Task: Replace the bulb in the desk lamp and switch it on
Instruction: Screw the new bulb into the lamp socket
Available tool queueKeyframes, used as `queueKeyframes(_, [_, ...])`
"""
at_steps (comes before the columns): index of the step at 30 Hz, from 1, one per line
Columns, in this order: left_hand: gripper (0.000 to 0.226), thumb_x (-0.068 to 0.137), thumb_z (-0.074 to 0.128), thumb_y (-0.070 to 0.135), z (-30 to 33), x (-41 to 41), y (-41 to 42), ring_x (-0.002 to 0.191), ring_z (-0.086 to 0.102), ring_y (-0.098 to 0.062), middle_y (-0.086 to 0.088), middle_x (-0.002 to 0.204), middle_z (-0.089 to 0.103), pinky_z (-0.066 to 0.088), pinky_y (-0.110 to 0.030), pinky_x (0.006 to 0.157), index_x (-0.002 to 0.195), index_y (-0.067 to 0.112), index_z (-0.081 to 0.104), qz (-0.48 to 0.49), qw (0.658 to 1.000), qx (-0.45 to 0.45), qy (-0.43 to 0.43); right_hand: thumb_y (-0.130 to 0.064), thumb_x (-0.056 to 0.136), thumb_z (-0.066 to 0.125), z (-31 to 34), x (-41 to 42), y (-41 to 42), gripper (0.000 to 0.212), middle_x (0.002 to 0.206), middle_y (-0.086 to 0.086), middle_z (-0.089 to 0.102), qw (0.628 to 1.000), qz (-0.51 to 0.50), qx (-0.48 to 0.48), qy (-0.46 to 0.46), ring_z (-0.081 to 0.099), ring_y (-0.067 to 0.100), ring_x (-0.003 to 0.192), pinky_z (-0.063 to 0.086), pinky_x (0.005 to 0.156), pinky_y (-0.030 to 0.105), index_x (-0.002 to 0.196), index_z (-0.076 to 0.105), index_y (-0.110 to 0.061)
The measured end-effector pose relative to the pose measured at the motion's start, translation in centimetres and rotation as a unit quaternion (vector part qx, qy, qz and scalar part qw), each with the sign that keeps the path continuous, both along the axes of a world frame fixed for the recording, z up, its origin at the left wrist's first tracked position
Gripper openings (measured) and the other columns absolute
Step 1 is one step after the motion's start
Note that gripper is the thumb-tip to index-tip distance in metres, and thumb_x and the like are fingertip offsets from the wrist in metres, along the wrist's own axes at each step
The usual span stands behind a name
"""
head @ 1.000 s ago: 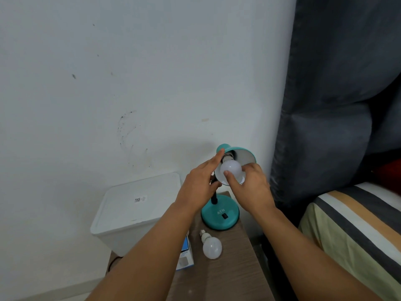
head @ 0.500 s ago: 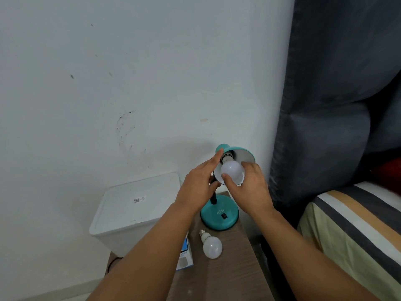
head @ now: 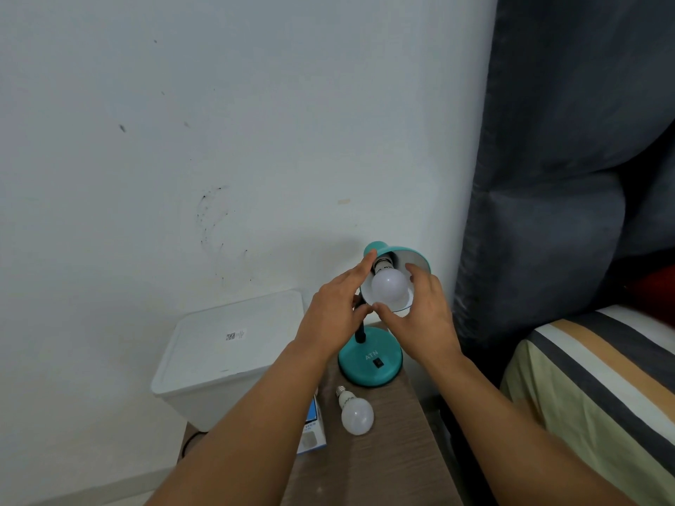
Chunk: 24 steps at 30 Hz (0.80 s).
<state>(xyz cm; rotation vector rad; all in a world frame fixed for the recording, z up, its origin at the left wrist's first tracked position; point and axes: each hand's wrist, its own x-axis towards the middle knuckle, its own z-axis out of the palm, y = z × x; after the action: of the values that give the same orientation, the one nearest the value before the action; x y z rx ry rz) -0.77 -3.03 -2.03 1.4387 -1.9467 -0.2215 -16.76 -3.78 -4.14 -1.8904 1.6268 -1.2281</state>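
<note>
A teal desk lamp (head: 370,363) stands on a wooden bedside table (head: 387,451), its shade (head: 416,255) tilted toward me. A white bulb (head: 389,286) sits in the shade's socket. My right hand (head: 423,323) cups this bulb, thumb under it and index finger at its upper right. My left hand (head: 336,308) lies with straight fingers against the shade's left side, its thumb near the black neck. A second white bulb (head: 356,414) lies loose on the table in front of the lamp base. A black switch (head: 379,364) shows on the base.
A white lidded bin (head: 226,356) stands left of the table against the wall. A blue and white bulb box (head: 314,429) lies at the table's left edge, partly under my left forearm. A striped bed (head: 599,388) and a dark curtain (head: 548,177) fill the right side.
My right thumb has slid off the front of the bulb to just below it, and the fingers have spread wider around it. The left hand stays against the shade.
</note>
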Motion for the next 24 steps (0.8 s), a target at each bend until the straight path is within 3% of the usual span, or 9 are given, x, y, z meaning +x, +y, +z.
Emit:
queueKeyframes(5, [0.086, 0.090, 0.071, 0.015, 0.10, 0.01, 0.05, 0.091, 0.060, -0.005, -0.002, 0.127, 0.062, 0.053, -0.032, 0.097, 0.154, 0.044, 0.022, -0.001, 1.000, 0.008, 0.004, -0.044, 0.083, 0.071, 0.15, 0.13, -0.41, 0.059, 0.129, 0.002, 0.052, 1.000, -0.004, -0.002, -0.001, 0.055, 0.019, 0.111, 0.049, 0.090, 0.032, 0.133, 0.049, -0.021])
queueKeyframes(10, [0.085, 0.089, 0.071, 0.014, 0.13, -0.04, 0.06, 0.088, 0.061, -0.006, 0.000, 0.124, 0.063, 0.053, -0.030, 0.095, 0.153, 0.045, 0.023, -0.001, 1.000, 0.012, 0.009, -0.056, 0.082, 0.066, 0.00, 0.01, -0.45, 0.063, 0.126, 0.001, 0.056, 0.999, -0.027, 0.016, 0.008, 0.055, 0.018, 0.110, 0.051, 0.088, 0.034, 0.131, 0.049, -0.021])
queueKeyframes(13, [0.084, 0.089, 0.072, 0.016, 0.20, -0.12, 0.10, 0.086, 0.059, -0.004, -0.001, 0.124, 0.063, 0.051, -0.023, 0.093, 0.153, 0.045, 0.024, 0.003, 1.000, 0.011, 0.010, -0.046, 0.077, 0.076, -0.20, -0.23, -0.27, 0.074, 0.128, 0.000, 0.053, 1.000, -0.010, 0.006, 0.011, 0.054, 0.020, 0.114, 0.052, 0.090, 0.039, 0.137, 0.038, -0.027])
queueKeyframes(16, [0.085, 0.089, 0.072, 0.014, 0.15, -0.13, 0.12, 0.087, 0.056, -0.001, -0.001, 0.124, 0.063, 0.047, -0.017, 0.091, 0.153, 0.044, 0.025, 0.001, 1.000, 0.012, 0.010, -0.040, 0.079, 0.076, -0.35, -0.20, -0.33, 0.067, 0.127, -0.001, 0.052, 0.999, -0.006, -0.019, 0.036, 0.056, 0.022, 0.111, 0.053, 0.088, 0.043, 0.135, 0.040, -0.031])
queueKeyframes(19, [0.087, 0.088, 0.072, 0.012, 0.15, -0.08, 0.13, 0.084, 0.057, -0.001, 0.002, 0.114, 0.062, 0.052, -0.025, 0.095, 0.153, 0.045, 0.024, -0.001, 1.000, 0.014, 0.016, -0.049, 0.081, 0.071, -0.27, -0.11, -0.61, 0.062, 0.127, -0.001, 0.052, 0.999, -0.025, -0.001, 0.039, 0.055, 0.021, 0.111, 0.053, 0.086, 0.042, 0.132, 0.045, -0.027])
queueKeyframes(24, [0.084, 0.090, 0.069, 0.014, -0.06, -0.22, 0.21, 0.092, 0.063, -0.006, 0.002, 0.121, 0.063, 0.053, -0.031, 0.096, 0.153, 0.045, 0.024, -0.004, 1.000, 0.011, 0.026, -0.065, 0.079, 0.063, -0.28, -0.24, -0.58, 0.064, 0.120, -0.003, 0.055, 0.995, -0.065, 0.008, 0.078, 0.056, 0.020, 0.106, 0.055, 0.078, 0.040, 0.129, 0.050, -0.028])
